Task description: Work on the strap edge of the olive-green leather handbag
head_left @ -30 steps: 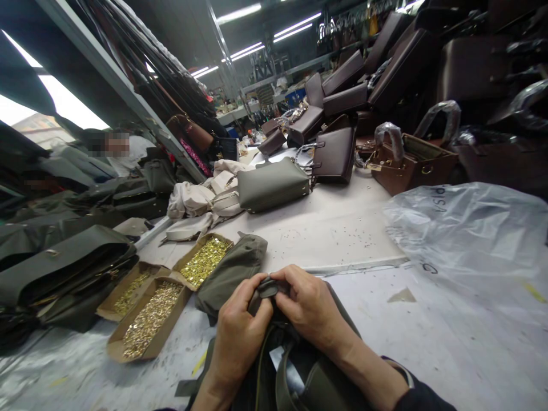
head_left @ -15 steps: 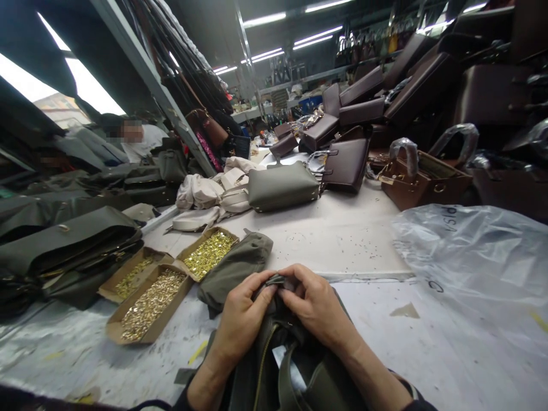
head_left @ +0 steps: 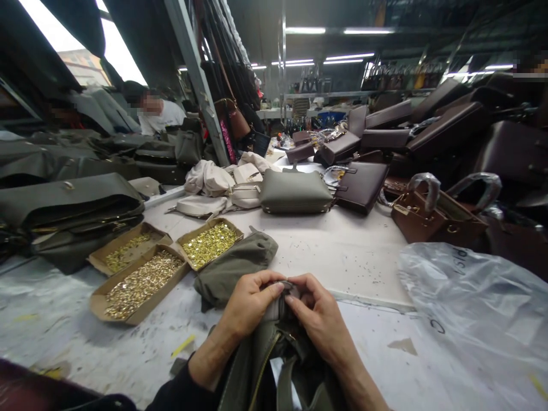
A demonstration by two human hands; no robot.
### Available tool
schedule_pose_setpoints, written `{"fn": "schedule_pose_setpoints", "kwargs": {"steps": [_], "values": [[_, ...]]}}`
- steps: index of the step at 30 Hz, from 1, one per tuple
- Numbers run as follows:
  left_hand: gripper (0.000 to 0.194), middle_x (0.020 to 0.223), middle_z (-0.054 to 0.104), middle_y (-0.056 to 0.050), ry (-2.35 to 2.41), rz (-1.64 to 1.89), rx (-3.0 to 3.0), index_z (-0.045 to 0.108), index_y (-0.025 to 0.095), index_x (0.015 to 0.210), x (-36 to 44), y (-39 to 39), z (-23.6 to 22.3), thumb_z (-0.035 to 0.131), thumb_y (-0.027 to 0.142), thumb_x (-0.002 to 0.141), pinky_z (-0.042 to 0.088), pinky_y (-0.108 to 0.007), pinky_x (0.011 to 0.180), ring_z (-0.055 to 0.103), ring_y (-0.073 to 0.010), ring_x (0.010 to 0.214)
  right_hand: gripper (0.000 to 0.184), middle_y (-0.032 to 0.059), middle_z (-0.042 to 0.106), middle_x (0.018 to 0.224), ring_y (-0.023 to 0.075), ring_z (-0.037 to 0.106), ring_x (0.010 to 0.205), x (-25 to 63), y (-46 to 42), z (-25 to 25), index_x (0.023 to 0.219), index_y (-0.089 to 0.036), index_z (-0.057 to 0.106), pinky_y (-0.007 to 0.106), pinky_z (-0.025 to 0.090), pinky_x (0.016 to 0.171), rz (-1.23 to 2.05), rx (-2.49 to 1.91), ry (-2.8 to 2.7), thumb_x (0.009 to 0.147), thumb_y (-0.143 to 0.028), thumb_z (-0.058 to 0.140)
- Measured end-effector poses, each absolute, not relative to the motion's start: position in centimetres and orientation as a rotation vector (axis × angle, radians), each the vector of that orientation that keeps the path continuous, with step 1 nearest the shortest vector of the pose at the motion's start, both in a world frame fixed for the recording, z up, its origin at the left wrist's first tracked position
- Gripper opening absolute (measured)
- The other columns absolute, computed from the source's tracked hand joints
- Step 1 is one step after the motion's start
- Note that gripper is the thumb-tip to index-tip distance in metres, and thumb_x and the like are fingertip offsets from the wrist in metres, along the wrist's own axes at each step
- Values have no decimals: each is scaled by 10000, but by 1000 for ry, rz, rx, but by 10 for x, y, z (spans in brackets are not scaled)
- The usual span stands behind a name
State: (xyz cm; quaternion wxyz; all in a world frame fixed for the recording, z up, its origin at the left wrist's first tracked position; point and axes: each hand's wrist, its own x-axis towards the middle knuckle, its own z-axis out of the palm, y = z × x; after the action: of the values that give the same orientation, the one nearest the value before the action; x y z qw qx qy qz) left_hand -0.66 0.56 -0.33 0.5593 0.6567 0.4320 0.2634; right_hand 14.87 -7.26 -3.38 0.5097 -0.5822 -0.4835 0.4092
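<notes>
An olive-green bag (head_left: pixel 261 348) with a gold zipper lies in front of me, its mouth partly open. My left hand (head_left: pixel 252 302) pinches a folded edge of the bag's fabric between thumb and fingers. Close against it, my right hand (head_left: pixel 314 308) grips the same edge from the other side. Whether a small piece sits between the fingertips I cannot make out. Just beyond my left hand rests a dark olive cloth piece (head_left: pixel 240 265). To the left are cardboard trays of small metal parts: a tray of gold-coloured pieces (head_left: pixel 141 285) and a tray of brighter yellow ones (head_left: pixel 209 244).
A grey-green bag (head_left: pixel 295 191) stands farther back beside beige cloth bags (head_left: pixel 209 180). Dark brown bags (head_left: pixel 362 185) pile up at the right, with a clear plastic bag (head_left: pixel 475 302) before them. Olive bags (head_left: pixel 77 200) are heaped at left; a person (head_left: pixel 160 114) is behind.
The view has tilted and shifted, so the surroundings look more level. Both hands still hold the bag's edge; their fingers have moved slightly along it.
</notes>
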Motion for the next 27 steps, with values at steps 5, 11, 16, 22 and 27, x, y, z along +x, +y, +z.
{"fn": "schedule_pose_setpoints", "kwargs": {"steps": [5, 11, 16, 22, 27], "values": [[327, 960, 790, -95, 1015, 651, 1497, 773, 118, 1001, -5, 3, -4, 659, 349, 800, 507, -308, 833, 693, -252, 919, 214, -37, 586, 781, 138, 480, 643, 147, -74, -31, 1076, -220, 653, 265, 385, 609, 1010, -1406, -1157, 881, -300, 613], [233, 937, 794, -39, 1118, 756, 1647, 787, 187, 967, -2, -7, 0, 611, 279, 847, 499, -294, 841, 707, -230, 908, 219, -23, 618, 851, 151, 525, 689, 145, -75, -33, 1097, -222, 636, 274, 442, 667, 972, -1398, -1162, 897, -307, 607], [214, 909, 795, -29, 1097, 780, 1661, 787, 202, 933, -2, -8, 0, 607, 270, 841, 507, -289, 816, 711, -227, 883, 221, -18, 607, 829, 160, 534, 685, 144, -75, -34, 1111, -221, 633, 277, 456, 654, 944, -1424, -1183, 902, -284, 601], [247, 912, 789, -57, 1131, 842, 1599, 774, 175, 972, -5, -9, -2, 648, 324, 821, 524, -313, 795, 705, -235, 855, 277, 42, 546, 1179, 116, 565, 676, 134, -78, -28, 1170, -242, 560, 267, 514, 660, 666, -1384, -1226, 902, -176, 580], [270, 958, 786, -70, 1176, 938, 1594, 766, 170, 994, -11, -20, 10, 648, 353, 833, 552, -330, 825, 718, -236, 878, 113, 13, 504, 958, 146, 579, 743, 121, -81, -15, 909, -236, 568, 263, 498, 689, 451, -1388, -1337, 927, -129, 538]]}}
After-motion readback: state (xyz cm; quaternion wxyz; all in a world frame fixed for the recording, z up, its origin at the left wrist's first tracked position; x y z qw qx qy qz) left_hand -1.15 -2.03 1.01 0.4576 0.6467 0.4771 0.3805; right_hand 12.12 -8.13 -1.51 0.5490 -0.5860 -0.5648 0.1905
